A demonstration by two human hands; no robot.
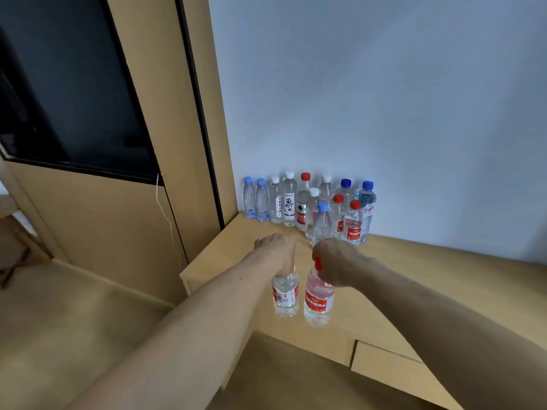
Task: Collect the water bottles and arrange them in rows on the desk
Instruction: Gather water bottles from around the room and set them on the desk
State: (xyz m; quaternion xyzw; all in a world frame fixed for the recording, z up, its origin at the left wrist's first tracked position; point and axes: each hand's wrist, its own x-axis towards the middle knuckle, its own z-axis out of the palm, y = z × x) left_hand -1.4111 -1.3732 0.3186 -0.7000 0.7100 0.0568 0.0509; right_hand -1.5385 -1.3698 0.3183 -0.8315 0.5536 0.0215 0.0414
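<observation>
Head view: the left hand [276, 250] grips one bottle [285, 295] by its top and the right hand [334, 261] another bottle [318, 301] likewise, both hanging under the grips over the desk [429, 279], while beyond them two unfinished rows [307, 202] already stand by the wall [384, 99].

Light wooden table [429, 276] — bearing upright water bottles [289, 202]: long row against the wall [384, 99], shorter row [352, 223] just off the wall.
</observation>
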